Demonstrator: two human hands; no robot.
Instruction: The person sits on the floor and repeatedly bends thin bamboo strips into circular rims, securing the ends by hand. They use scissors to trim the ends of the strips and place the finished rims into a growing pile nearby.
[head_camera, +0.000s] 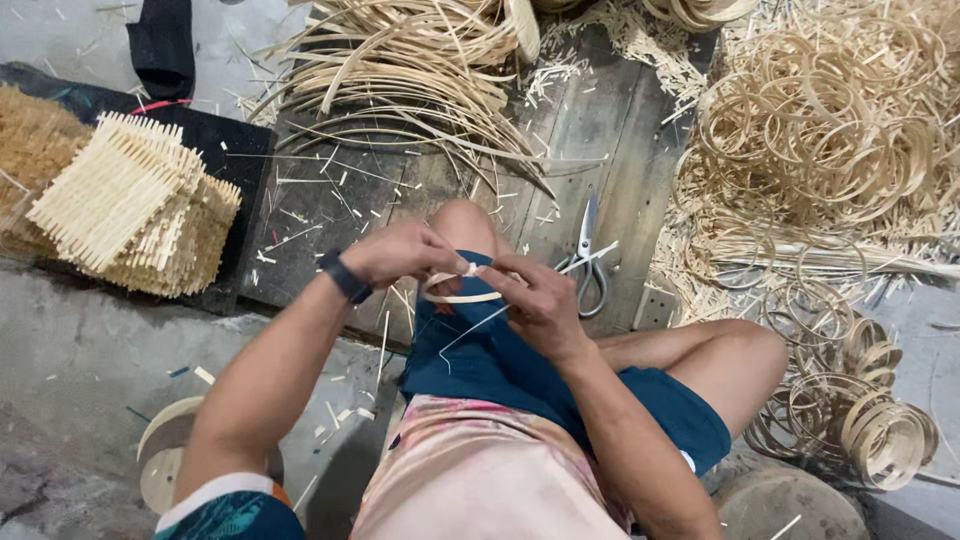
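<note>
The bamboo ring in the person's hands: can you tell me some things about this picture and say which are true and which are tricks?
1. Both hands, the left hand and the right hand, hold a thin bamboo ring. True.
2. The scissors are in the right hand. False: they lie on the wooden boards beside the knee.
3. A big heap of finished rings lies on the person's right. True.
4. The stack of woven bamboo mats lies on the person's right. False: it lies on the left.
5. The left wrist wears a dark band. True.
</note>
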